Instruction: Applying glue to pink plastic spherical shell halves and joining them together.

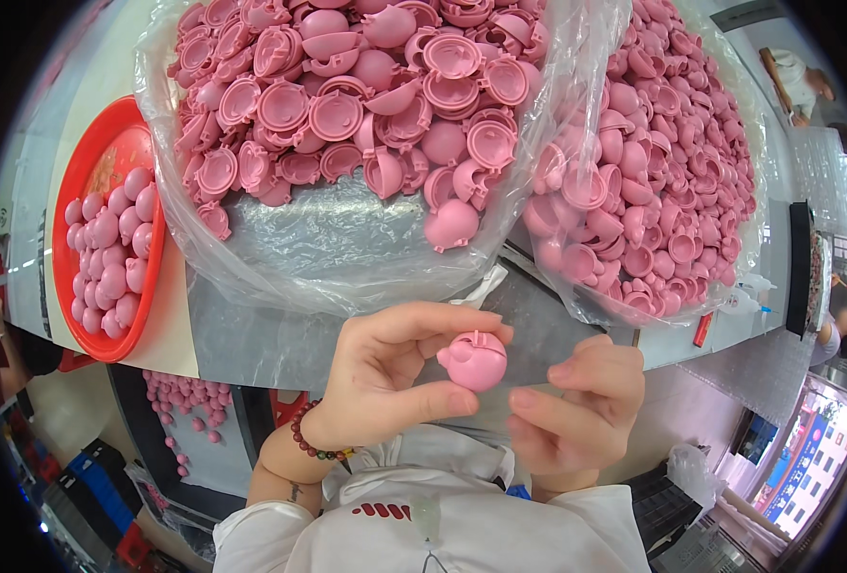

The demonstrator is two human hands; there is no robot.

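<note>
My left hand pinches a round pink plastic ball shell between thumb and fingers, above the near edge of the table. A seam and a small tab show at its top, with a rounded bump on its left side. Just to the right, my right hand is half curled, thumb and index fingertip apart, touching nothing that I can see. Beyond both hands, loose pink half shells are heaped in a clear plastic bag.
A second bag of pink shell pieces stands at the right. On the left, a red basin holds closed pink balls. Below the table edge, a bin holds more pink balls. A red object lies near the right bag.
</note>
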